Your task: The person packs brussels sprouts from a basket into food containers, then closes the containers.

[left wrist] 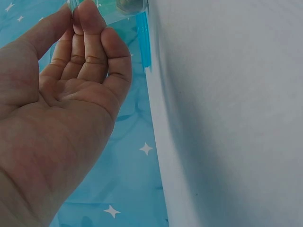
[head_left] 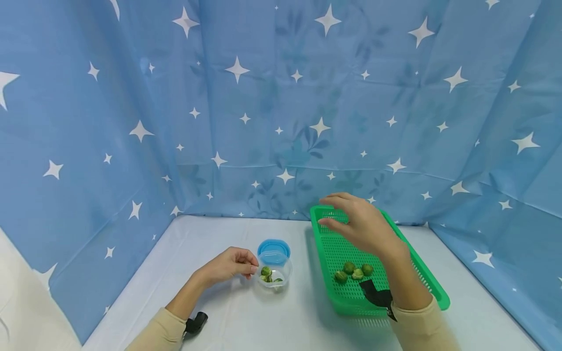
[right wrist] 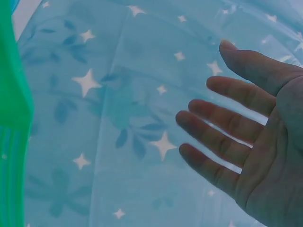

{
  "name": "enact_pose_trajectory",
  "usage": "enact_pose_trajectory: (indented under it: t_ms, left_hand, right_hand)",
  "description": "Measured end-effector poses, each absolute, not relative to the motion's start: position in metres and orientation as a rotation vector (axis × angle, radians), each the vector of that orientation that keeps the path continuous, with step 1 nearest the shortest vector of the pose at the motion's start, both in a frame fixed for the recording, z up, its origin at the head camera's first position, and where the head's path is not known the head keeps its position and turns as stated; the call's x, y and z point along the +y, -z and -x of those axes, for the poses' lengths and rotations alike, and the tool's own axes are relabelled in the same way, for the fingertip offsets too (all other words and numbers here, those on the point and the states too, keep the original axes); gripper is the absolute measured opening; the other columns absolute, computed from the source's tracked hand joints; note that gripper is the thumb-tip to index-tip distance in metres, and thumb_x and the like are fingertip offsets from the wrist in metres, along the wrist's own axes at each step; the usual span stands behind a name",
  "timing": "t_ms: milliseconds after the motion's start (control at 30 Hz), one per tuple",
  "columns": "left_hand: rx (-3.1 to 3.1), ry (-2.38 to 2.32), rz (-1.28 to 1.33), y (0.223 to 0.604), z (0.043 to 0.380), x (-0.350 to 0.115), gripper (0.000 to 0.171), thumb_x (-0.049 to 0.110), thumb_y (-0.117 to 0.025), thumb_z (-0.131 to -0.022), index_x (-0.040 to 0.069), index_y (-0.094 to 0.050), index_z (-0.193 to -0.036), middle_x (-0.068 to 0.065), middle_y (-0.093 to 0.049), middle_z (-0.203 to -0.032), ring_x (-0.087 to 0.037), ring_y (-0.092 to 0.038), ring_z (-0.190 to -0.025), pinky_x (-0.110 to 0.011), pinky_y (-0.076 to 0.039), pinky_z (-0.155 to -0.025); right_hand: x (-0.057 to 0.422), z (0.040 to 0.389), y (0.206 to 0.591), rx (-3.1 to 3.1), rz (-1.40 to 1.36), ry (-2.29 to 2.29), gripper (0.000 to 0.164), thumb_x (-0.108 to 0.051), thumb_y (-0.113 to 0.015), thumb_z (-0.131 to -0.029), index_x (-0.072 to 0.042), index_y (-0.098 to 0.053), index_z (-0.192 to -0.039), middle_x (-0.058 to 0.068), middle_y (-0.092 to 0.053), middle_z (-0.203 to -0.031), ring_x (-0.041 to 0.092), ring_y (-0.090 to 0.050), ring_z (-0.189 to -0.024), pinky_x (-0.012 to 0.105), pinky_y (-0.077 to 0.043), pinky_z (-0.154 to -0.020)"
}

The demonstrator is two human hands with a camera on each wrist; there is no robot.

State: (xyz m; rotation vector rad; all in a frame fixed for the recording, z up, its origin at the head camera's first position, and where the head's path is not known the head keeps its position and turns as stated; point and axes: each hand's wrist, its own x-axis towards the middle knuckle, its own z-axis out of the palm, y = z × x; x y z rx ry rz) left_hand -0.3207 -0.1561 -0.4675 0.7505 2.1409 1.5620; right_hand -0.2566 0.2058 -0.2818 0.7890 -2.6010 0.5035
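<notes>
My left hand (head_left: 232, 265) pinches the clear tub (head_left: 287, 275) at its nearest edge; a few sprouts (head_left: 266, 271) sit inside, just past that grip. Blue lid (head_left: 274, 245) just beyond the tub, can't tell if attached. My right hand (head_left: 362, 222) hangs over the green basket (head_left: 323, 258), fingers apart, nothing held; four loose sprouts (head_left: 357, 274) lie below it, toward my wrist. Risks: tub held at one edge only, so a tug could tip it and spill the contents. Loose ones are round, could roll if brushed. Low right forearm might knock the basket.
</notes>
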Motion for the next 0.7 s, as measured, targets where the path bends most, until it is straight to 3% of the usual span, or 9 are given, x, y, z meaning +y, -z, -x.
enact_pose_trajectory:
  t_ms: [200, 333, 500, 633, 700]
  left_hand:
    - [2.134, -1.560, -0.764, 0.467, 0.320, -0.155, 0.031, 0.017, -0.068, -0.103, -0.010, -0.066, -0.117, -0.027, -0.069, -0.100, -0.018, -0.069, -0.084, -0.043, -0.059, -0.082]
    - [2.137, -1.556, -0.762, 0.468, 0.321, -0.155, 0.029, 0.018, -0.068, -0.102, -0.008, -0.067, -0.117, -0.029, -0.068, -0.102, -0.017, -0.069, -0.084, -0.041, -0.059, -0.081]
    - [2.143, -1.553, -0.761, 0.468, 0.322, -0.156, 0.029, 0.019, -0.068, -0.102, -0.007, -0.068, -0.116, -0.019, -0.070, -0.097, -0.018, -0.069, -0.084, -0.040, -0.059, -0.080]
    - [2.149, -1.556, -0.747, 0.468, 0.322, -0.156, 0.030, 0.020, -0.069, -0.102, -0.006, -0.068, -0.117, -0.010, -0.071, -0.094, -0.019, -0.069, -0.085, -0.040, -0.058, -0.080]
    - [2.147, -1.559, -0.737, 0.468, 0.322, -0.156, 0.029, 0.019, -0.069, -0.102, -0.006, -0.068, -0.117, -0.013, -0.071, -0.095, -0.019, -0.068, -0.085, -0.040, -0.058, -0.080]
  right_hand:
    - [0.225, 0.286, 0.286, -2.622, -0.962, -0.572, 0.047, -0.024, -0.079, -0.095, -0.015, -0.066, -0.139, 0.004, -0.067, -0.138, 0.024, -0.068, -0.117, 0.044, -0.059, -0.089]
    - [0.237, 0.306, 0.295, -2.665, -1.022, -0.639, 0.044, -0.020, -0.078, -0.096, -0.013, -0.067, -0.138, 0.006, -0.068, -0.135, 0.025, -0.069, -0.114, 0.045, -0.059, -0.089]
    - [0.252, 0.324, 0.308, -2.746, -1.002, -0.710, 0.043, -0.021, -0.077, -0.097, -0.010, -0.067, -0.137, 0.008, -0.069, -0.135, 0.028, -0.070, -0.113, 0.053, -0.057, -0.096]
    - [0.265, 0.335, 0.318, -2.797, -0.971, -0.775, 0.044, -0.023, -0.075, -0.098, -0.007, -0.066, -0.138, 0.012, -0.068, -0.136, 0.030, -0.070, -0.114, 0.052, -0.057, -0.096]
    - [0.271, 0.340, 0.324, -2.821, -0.958, -0.805, 0.044, -0.024, -0.074, -0.099, -0.005, -0.066, -0.138, 0.015, -0.068, -0.136, 0.032, -0.070, -0.114, 0.049, -0.058, -0.094]
